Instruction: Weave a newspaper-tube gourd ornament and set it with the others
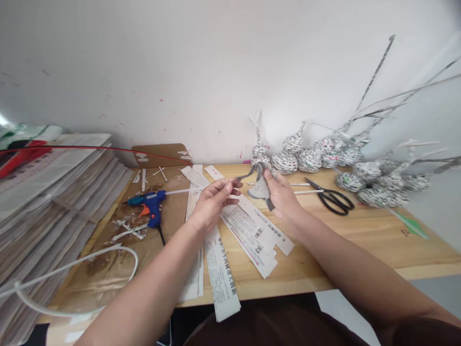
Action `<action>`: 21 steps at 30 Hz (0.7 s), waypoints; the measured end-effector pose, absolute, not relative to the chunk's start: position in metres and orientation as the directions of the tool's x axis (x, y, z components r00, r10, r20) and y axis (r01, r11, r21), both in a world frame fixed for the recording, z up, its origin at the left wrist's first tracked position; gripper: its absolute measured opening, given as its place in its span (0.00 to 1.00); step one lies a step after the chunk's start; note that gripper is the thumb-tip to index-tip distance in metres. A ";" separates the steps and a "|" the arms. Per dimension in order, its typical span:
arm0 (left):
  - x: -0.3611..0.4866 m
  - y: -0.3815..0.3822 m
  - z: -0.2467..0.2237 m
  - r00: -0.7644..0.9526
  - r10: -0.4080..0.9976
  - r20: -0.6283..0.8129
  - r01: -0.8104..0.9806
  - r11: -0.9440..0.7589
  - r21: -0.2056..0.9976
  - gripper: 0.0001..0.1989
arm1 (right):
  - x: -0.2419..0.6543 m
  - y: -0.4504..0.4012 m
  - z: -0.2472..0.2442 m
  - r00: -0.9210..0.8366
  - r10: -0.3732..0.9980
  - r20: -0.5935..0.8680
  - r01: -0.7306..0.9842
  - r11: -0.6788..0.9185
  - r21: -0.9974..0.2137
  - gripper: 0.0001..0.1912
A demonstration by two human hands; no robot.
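My right hand [283, 193] grips a small grey woven paper piece [260, 188] with a darker, folded top, holding it above the wooden table. From that top a dark twisted paper strand [247, 176] runs left to my left hand [217, 199], whose thumb and forefinger pinch its end. The other left fingers are loosely curled. Beneath both hands lie printed newspaper strips [248, 226], fanned out over the tabletop. Black-handled scissors [333, 199] rest to the right of my right hand. Part of the woven piece is hidden behind my right fingers.
A blue glue gun [153, 204] lies at left among white paper scraps [129, 230]. Stacked newspapers [61, 206] rise at far left, beside a white looped tube [135, 264]. Several gourd-shaped woven paper pieces [309, 160] line the wall, with long strands [376, 72] sticking up at right.
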State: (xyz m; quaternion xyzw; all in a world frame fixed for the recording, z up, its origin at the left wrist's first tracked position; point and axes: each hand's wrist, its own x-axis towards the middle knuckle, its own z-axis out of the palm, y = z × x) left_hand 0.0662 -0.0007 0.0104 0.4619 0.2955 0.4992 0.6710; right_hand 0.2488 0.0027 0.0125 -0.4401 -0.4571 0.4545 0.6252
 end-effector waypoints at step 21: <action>0.065 -0.006 0.013 0.507 0.852 0.130 -0.355 0.068 0.932 0.22 | 0.243 -0.009 0.018 -0.038 0.995 -0.096 -0.467 -0.103 -0.878 0.29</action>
